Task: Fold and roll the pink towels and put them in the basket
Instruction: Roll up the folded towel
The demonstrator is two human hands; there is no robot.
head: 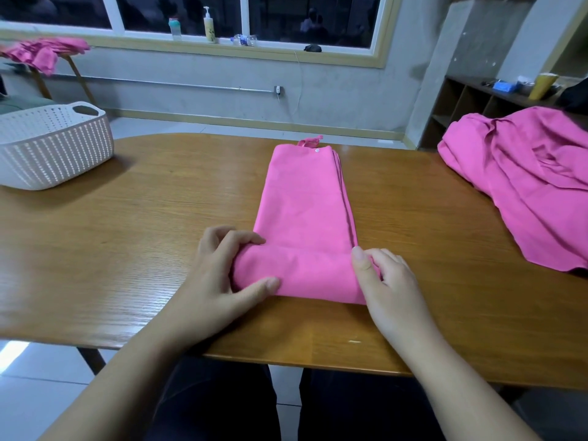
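A: Head view: where does the folded pink towel point(305, 198) lie?

B: Lengthwise on the wooden table point(127, 237), long axis running straight away from the person; its near end is already turned into a short roll.

A: And the hands?

B: The left hand point(219, 275) and right hand point(385, 281) each curl round one end of that roll, equally near. Rolling would likely proceed away from the body.

A: Surroundings?

B: White basket point(54, 144) far left; unfolded pink towels point(521, 179) right; window behind.
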